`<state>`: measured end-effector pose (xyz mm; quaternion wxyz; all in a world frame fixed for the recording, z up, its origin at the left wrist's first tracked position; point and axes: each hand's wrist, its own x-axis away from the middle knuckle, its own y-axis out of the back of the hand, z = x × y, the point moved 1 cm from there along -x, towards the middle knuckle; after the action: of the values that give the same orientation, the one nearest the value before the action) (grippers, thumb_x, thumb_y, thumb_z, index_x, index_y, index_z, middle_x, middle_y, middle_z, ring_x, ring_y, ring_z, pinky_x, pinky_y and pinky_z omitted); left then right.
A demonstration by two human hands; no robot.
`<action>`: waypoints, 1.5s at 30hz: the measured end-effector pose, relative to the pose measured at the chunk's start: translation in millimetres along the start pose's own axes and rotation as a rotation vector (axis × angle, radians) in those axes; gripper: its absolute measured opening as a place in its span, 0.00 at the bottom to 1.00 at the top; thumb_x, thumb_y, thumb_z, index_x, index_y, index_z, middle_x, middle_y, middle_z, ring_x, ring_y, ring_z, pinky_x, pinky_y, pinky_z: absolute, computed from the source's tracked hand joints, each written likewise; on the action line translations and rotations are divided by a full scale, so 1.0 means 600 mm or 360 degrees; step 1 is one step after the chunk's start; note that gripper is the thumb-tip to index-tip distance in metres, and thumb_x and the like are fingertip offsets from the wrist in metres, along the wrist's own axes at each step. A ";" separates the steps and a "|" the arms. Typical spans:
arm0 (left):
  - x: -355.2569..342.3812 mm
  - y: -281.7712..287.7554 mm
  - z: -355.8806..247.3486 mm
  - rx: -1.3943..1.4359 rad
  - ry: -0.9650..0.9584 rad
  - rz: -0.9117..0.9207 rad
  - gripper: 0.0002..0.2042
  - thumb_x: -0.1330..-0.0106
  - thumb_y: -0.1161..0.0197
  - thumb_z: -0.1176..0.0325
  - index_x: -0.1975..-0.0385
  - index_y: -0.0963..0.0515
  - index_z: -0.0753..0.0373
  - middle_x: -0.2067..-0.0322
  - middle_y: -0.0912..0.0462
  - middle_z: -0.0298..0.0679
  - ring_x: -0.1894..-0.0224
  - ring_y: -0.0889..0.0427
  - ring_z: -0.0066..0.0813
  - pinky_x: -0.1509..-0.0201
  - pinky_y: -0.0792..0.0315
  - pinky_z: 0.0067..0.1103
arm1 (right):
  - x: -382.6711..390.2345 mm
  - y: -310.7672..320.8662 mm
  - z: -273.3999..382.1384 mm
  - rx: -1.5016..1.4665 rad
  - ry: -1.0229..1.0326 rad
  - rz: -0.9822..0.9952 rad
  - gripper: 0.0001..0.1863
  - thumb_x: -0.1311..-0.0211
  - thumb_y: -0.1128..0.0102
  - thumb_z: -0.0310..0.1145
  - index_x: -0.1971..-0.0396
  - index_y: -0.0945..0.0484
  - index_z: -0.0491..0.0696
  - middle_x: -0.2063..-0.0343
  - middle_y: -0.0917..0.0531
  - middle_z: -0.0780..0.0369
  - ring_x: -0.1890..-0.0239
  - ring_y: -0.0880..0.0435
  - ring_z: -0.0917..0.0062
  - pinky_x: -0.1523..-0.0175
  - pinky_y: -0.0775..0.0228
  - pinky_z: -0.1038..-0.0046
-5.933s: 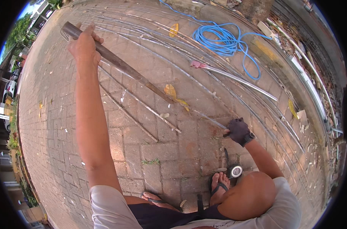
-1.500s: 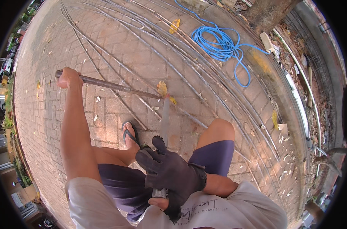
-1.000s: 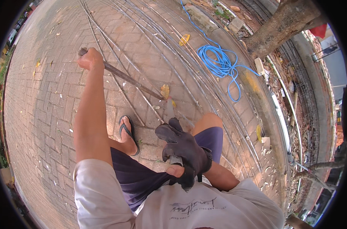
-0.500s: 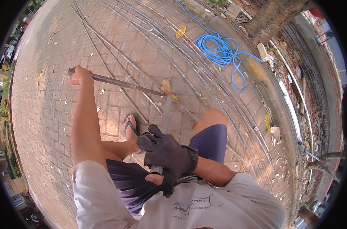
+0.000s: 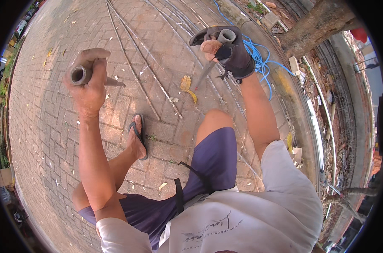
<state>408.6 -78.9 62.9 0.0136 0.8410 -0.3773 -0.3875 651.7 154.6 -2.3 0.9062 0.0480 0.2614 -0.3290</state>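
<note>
My bare left hand [image 5: 90, 84] is closed around a hollow grey-brown metal pipe [image 5: 86, 76], raised at the left. The pipe's open end faces up toward me, and a short stretch of its shaft shows beyond my fingers. At the upper right, my right hand [image 5: 238, 57], in a torn black glove with the thumb bare, grips a second hollow grey pipe [image 5: 227, 36]. That pipe's lower part slants down and left above the paving, blurred toward its end. The two pipes are apart. A yellow dry leaf [image 5: 185, 83] lies on the bricks between them.
Several long thin metal rods [image 5: 136, 69] lie across the brick paving [image 5: 52, 139]. A coiled blue hose or cable [image 5: 259, 63] rests by the curb at right. Behind it stand a tree trunk [image 5: 311, 31] and a white pipe [image 5: 314, 126]. My sandalled foot [image 5: 136, 137] is below.
Both hands have risen and swung apart. My right hand moved from near my lap to the upper right, and both pipes tipped so their hollow ends face me. Their far ends no longer meet.
</note>
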 end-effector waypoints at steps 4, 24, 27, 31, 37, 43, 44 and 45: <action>0.130 -0.081 0.119 -0.0269 -0.0069 0.0711 0.09 0.51 0.34 0.81 0.69 0.17 0.62 0.76 0.15 0.45 0.74 0.13 0.41 0.69 0.23 0.29 | 0.063 0.095 -0.032 -0.0226 0.0145 -0.0863 0.18 0.35 0.32 0.37 0.82 0.27 0.49 0.87 0.26 0.66 0.87 0.28 0.81 0.75 0.33 0.71; 0.625 -0.455 0.265 0.0655 0.2210 0.0824 0.22 0.36 0.33 0.64 0.44 0.22 0.66 0.52 0.16 0.48 0.52 0.15 0.41 0.46 0.25 0.42 | 0.858 0.022 -0.201 0.2545 -0.1266 0.0220 0.22 0.46 0.28 0.45 0.55 0.17 0.48 0.50 0.20 0.51 0.46 0.23 0.52 0.38 0.38 0.53; 0.579 -0.525 0.276 0.0910 0.2596 0.0540 0.23 0.36 0.34 0.66 0.42 0.27 0.65 0.51 0.21 0.48 0.56 0.20 0.37 0.46 0.27 0.47 | 0.876 0.016 -0.171 0.2201 -0.1469 0.0000 0.17 0.48 0.31 0.33 0.57 0.18 0.48 0.51 0.21 0.53 0.46 0.23 0.55 0.40 0.37 0.54; 0.515 -0.529 0.241 0.1409 0.2989 -0.0296 0.19 0.35 0.33 0.64 0.49 0.30 0.61 0.66 0.31 0.38 0.66 0.30 0.31 0.46 0.30 0.44 | 0.859 -0.033 -0.098 0.2574 -0.1214 0.0043 0.15 0.51 0.31 0.29 0.61 0.18 0.48 0.56 0.19 0.57 0.50 0.21 0.58 0.43 0.33 0.56; 0.471 -0.435 0.266 0.1581 0.2608 -0.0134 0.10 0.32 0.33 0.66 0.66 0.30 0.55 0.78 0.45 0.28 0.81 0.49 0.22 0.77 0.45 0.26 | 0.855 -0.081 0.080 0.2250 -0.1270 0.0052 0.12 0.49 0.27 0.39 0.65 0.13 0.52 0.58 0.14 0.62 0.52 0.16 0.60 0.50 0.23 0.62; 0.404 -0.376 0.483 0.1629 0.2306 -0.0146 0.10 0.31 0.35 0.69 0.70 0.32 0.55 0.80 0.43 0.26 0.83 0.46 0.20 0.80 0.47 0.22 | 0.883 -0.130 0.020 0.1364 -0.1709 -0.0024 0.15 0.39 0.31 0.43 0.62 0.14 0.46 0.64 0.13 0.51 0.63 0.12 0.59 0.58 0.23 0.60; 0.397 -0.368 0.509 0.1553 0.2230 -0.0299 0.09 0.31 0.36 0.70 0.69 0.31 0.56 0.79 0.40 0.28 0.82 0.43 0.21 0.80 0.43 0.21 | 0.867 -0.146 -0.042 0.1241 -0.1726 -0.0090 0.15 0.39 0.32 0.43 0.62 0.14 0.45 0.66 0.14 0.50 0.64 0.13 0.59 0.59 0.24 0.60; 0.394 -0.360 0.526 0.1432 0.2199 -0.0488 0.08 0.32 0.36 0.70 0.68 0.30 0.57 0.79 0.37 0.29 0.82 0.40 0.22 0.79 0.40 0.21 | 0.843 -0.164 -0.101 0.1117 -0.1738 -0.0141 0.16 0.38 0.32 0.43 0.62 0.14 0.45 0.68 0.14 0.49 0.65 0.13 0.59 0.59 0.25 0.60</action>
<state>432.5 8.1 -377.9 -0.1481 0.8564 -0.2843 0.4048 890.9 -194.9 -301.3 0.8247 0.1561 -0.3581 -0.4089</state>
